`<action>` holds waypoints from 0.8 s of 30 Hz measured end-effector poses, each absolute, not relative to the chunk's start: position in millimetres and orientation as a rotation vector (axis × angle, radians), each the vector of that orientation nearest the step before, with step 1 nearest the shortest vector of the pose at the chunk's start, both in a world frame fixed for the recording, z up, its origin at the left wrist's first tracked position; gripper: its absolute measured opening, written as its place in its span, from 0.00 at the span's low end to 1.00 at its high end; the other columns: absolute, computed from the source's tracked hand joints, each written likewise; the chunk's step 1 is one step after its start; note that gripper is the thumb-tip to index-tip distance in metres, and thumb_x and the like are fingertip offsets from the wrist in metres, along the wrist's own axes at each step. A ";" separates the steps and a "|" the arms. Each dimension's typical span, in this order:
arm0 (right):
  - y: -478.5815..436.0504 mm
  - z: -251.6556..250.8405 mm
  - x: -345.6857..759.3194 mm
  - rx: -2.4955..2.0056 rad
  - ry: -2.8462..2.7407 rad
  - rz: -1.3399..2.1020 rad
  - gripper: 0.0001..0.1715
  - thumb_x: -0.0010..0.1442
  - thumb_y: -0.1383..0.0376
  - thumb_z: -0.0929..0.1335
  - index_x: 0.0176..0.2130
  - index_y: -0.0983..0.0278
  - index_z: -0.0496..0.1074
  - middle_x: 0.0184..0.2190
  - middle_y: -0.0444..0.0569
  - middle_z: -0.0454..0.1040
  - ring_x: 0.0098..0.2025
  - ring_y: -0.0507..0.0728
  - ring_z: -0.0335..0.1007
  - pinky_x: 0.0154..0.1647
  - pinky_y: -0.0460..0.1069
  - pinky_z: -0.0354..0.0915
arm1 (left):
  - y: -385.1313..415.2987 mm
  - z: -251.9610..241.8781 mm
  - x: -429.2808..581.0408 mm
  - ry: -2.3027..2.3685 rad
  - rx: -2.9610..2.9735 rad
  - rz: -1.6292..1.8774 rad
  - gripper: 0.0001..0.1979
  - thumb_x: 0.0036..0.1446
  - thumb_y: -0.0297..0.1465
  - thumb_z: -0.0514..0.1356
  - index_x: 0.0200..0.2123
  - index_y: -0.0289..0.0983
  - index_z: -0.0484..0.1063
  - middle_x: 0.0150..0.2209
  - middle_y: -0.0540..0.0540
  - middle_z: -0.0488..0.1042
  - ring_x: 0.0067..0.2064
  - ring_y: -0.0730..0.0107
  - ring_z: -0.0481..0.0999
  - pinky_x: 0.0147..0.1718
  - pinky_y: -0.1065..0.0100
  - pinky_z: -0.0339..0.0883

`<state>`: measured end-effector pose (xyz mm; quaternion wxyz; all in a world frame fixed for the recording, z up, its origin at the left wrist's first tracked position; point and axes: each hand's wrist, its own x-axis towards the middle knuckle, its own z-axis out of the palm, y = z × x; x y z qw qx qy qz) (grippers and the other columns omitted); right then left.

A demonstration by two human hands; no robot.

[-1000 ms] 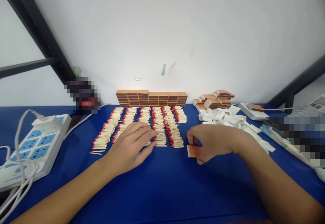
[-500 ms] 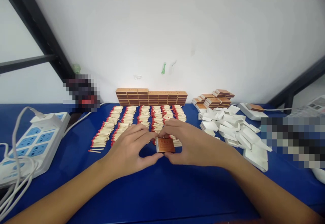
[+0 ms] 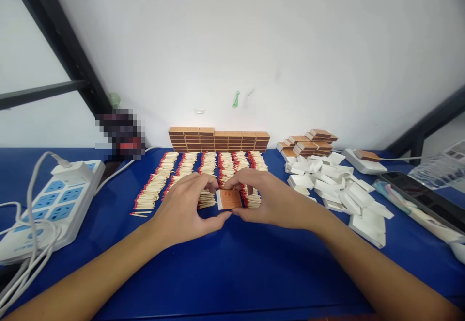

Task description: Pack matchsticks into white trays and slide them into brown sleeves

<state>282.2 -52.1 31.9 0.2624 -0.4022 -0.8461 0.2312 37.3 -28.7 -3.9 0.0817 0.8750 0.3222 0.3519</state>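
Small matchbox [image 3: 229, 199] held just above the blue desk [image 3: 232, 272], centre of view, in front of the near ends of the rows of matches [image 3: 189, 173]. Box: flat rectangle, orange-brown top face with faint darker print, white edge showing on its left end, tilted slightly toward the camera. Left hand [image 3: 185, 209]: fingers curled together over the box's left end, thumb under its lower left corner, clamped on it. Right hand [image 3: 278, 202]: fingers closed over the top and right side, thumb beneath, also clamped on the box. Matches have red heads, laid in several rows running away toward the wall. Behind them a neat stack of orange boxes [image 3: 219, 140] against the wall; a looser orange pile [image 3: 308, 142] to the right. White inner trays [image 3: 337, 187] heaped right of the hands. Power strip [image 3: 54, 204] far left, dark phone [image 3: 421, 200] far right.
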 end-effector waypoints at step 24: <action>-40.0 3.9 266.5 -1.069 -1.657 1.125 0.19 0.62 0.49 0.75 0.35 0.62 0.76 0.33 0.46 0.78 0.33 0.53 0.73 0.32 0.47 0.68 | -13.8 -15.3 32.8 0.956 2.710 1.293 0.22 0.61 0.43 0.71 0.54 0.40 0.77 0.48 0.44 0.84 0.47 0.56 0.84 0.49 0.58 0.77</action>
